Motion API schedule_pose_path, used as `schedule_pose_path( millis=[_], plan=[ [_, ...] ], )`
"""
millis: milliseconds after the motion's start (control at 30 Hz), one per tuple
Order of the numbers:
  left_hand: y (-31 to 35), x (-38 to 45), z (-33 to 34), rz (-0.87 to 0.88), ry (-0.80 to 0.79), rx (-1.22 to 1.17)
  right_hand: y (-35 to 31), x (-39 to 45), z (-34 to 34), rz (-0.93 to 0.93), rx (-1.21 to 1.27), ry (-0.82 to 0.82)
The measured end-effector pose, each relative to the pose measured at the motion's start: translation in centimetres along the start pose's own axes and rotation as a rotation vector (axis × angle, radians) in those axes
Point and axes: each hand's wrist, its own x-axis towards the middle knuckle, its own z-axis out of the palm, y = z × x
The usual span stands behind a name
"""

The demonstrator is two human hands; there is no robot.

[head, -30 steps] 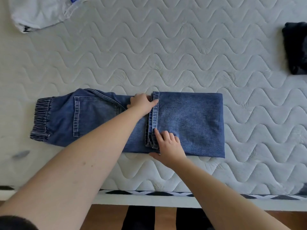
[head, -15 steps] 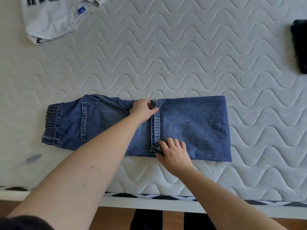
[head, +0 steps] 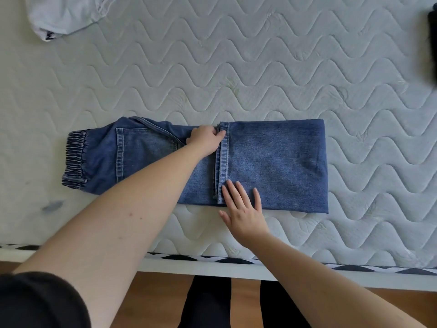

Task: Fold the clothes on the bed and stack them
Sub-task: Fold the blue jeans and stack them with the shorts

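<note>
A pair of blue jeans lies across the white quilted mattress, waistband at the left, its legs folded back so the hems meet in the middle. My left hand pinches the far end of the hem edge with curled fingers. My right hand lies flat with straight, spread fingers on the near end of the folded leg, its thumb on the mattress.
A white garment with dark print lies at the far left corner. A dark folded garment sits at the right edge. The mattress's near edge with a black-and-white border runs along the bottom, wooden floor below.
My right hand has opened from curled fingers at the hem to a flat spread palm on the denim. My left hand stays on the far hem.
</note>
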Motion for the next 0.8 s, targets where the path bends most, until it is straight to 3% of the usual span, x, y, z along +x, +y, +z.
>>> schedule_pose_path(
  millis=[233,433,600,800],
  plan=[
    [-0.1,-0.1,-0.6,-0.029,-0.108,-0.003,-0.6,3.0,-0.3,0.000,-0.065,0.186],
    [-0.4,0.4,-0.3,-0.027,-0.116,-0.003,-1.5,3.8,-0.8,0.020,-0.136,0.111],
    [-0.7,0.1,-0.5,0.035,-0.094,-0.078,-1.7,4.6,-2.1,-0.008,-0.119,0.167],
    [0.1,-0.3,0.1,0.009,-0.058,0.089,-1.3,2.0,-1.5,-0.086,-0.060,0.192]
  ],
)
